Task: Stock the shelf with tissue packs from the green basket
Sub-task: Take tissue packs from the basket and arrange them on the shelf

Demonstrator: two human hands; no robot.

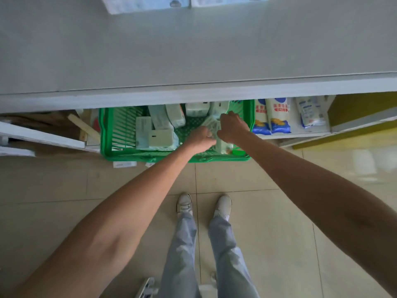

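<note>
Tiled shop floor [268,211], viewed straight down. The green basket [107,134] sits on it, partly tucked beneath the grey shelf [193,50], presumably so packs can be lifted directly upward. Loose tissue packs [163,125] lie toward the basket's left and far side. Both arms extend downward into the basket's right half. The left hand [200,139] and right hand [232,126] are closed together around one tissue pack [211,124]; the exact finger placement is blurred.

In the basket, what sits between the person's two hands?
A pale tissue pack fills the gap: the left hand and right hand both close on it above the green basket. The head view shows this.
</note>
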